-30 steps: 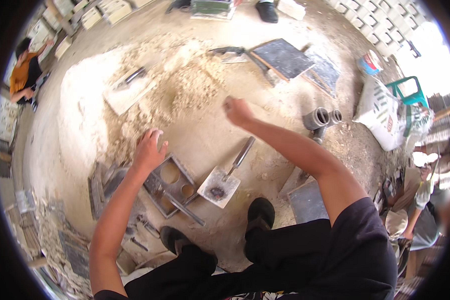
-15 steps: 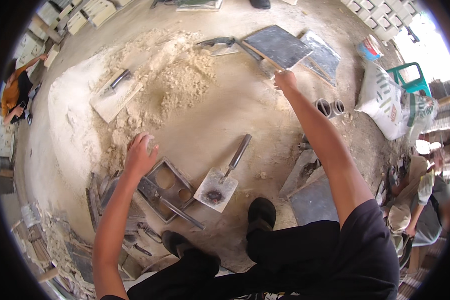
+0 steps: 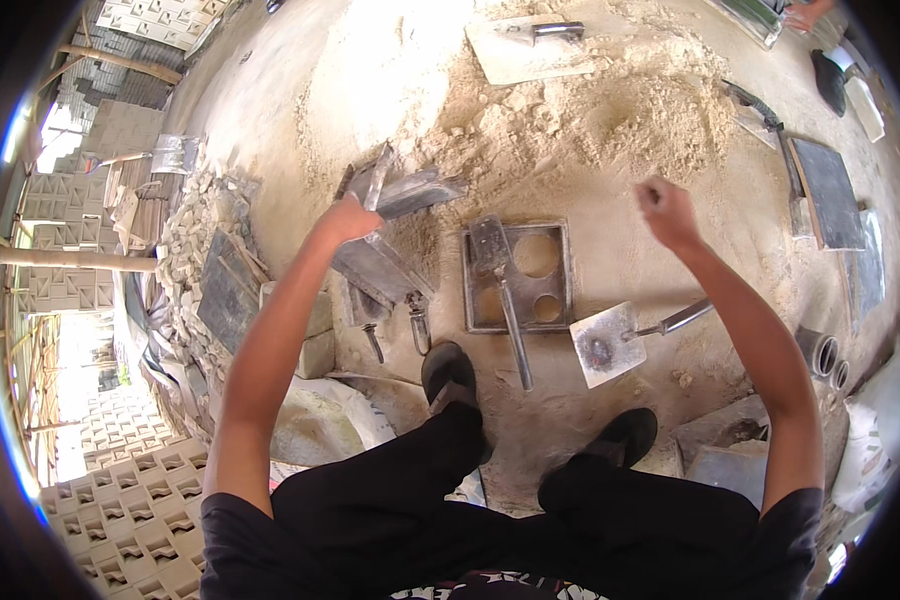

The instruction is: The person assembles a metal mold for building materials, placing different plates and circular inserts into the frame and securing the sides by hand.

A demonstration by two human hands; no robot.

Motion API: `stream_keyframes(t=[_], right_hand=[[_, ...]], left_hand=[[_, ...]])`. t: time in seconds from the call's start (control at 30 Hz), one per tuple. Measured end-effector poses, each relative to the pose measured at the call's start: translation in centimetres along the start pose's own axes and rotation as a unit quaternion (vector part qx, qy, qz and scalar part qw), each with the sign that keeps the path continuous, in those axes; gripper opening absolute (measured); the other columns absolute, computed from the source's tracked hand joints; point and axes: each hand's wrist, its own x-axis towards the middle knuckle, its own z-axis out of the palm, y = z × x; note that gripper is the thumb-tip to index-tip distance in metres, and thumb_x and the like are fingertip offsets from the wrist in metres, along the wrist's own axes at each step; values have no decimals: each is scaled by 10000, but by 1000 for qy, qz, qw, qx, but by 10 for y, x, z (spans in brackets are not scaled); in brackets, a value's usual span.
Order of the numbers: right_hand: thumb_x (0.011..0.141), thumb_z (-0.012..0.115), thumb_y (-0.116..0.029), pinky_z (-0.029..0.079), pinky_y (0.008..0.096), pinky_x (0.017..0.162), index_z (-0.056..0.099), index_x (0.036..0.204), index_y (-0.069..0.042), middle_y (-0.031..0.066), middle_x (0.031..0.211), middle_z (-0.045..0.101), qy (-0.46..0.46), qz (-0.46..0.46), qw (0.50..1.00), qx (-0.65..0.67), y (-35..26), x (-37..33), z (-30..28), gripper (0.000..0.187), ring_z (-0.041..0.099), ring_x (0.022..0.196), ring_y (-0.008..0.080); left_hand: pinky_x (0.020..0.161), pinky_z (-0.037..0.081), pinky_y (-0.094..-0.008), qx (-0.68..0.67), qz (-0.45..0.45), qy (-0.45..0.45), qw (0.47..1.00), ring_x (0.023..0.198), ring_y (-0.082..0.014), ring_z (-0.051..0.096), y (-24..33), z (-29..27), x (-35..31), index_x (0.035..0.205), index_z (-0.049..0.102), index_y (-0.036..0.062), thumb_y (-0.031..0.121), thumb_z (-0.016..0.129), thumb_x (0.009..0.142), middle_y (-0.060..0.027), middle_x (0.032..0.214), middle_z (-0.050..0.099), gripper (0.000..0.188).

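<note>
At the heap of dark metal mould parts (image 3: 385, 265), my left hand (image 3: 350, 218) is closed round a flat metal bar (image 3: 378, 180) lying across them. My right hand (image 3: 667, 212) hangs over the dusty floor, fingers curled into a loose fist, with nothing showing in it. Between the hands lies a square metal mould frame (image 3: 567, 270) with round holes. A small trowel (image 3: 515, 320) rests across that frame. Closer to my right forearm is a square-bladed trowel (image 3: 605, 345) with a metal handle (image 3: 688, 315).
A sand heap (image 3: 610, 120) spreads ahead, bearing a pale board (image 3: 495, 50) with a float handle. Dark slabs (image 3: 828, 195) and short pipes (image 3: 818, 350) lie at right. Rubble (image 3: 190, 220) and patterned blocks (image 3: 130, 500) line the left. Another person's hand (image 3: 808, 12) shows top right.
The view has swung left. My left hand has gone from open above the floor to gripping the metal bar. My right hand has come away from the dark slab and curled.
</note>
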Motion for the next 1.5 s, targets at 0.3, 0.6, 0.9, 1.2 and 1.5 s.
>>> stream_keyframes(t=[0.3,0.6,0.9,1.2,1.5], right_hand=[[890,586,-335,492,485,721,635,814,-25,221,799,651,-280,-168,943,62,-133,-9,142,322,625,769,409],[929,536,-513,477,444,821,574,977,29,251,922,627,-328,-186,916,138,-195,-39,149,545,607,896,374],[925,545,-381,465,460,867,559,1035,23,240,1041,591,-177,-191,965,-24,-116,4,144,419,587,966,397],[906,561,-418,457,490,891,525,1084,37,260,1139,542,-206,-157,954,-149,-75,-43,90,490,567,1041,394],[933,505,-544,501,418,818,524,1197,28,266,982,633,-231,-87,954,172,-171,-18,-6,631,627,961,362]], left_hand=[[780,495,-400,-142,103,154,972,869,-342,658,-30,7,-31,1130,609,-33,49,554,701,-218,881,668,440],[685,457,-281,-226,56,169,958,757,-155,573,-39,-53,-135,1285,548,-8,29,559,705,-88,931,619,581],[564,379,-212,-355,181,242,885,647,-55,493,-21,-80,-182,1291,545,-46,-33,512,714,-9,827,606,578],[770,443,-241,-360,211,179,891,883,-114,560,34,-84,-189,1328,480,-90,-45,499,699,-79,1049,616,630],[579,382,-227,-523,250,92,809,660,-79,505,95,-68,-167,1241,565,-51,-58,537,721,-11,824,588,521]])
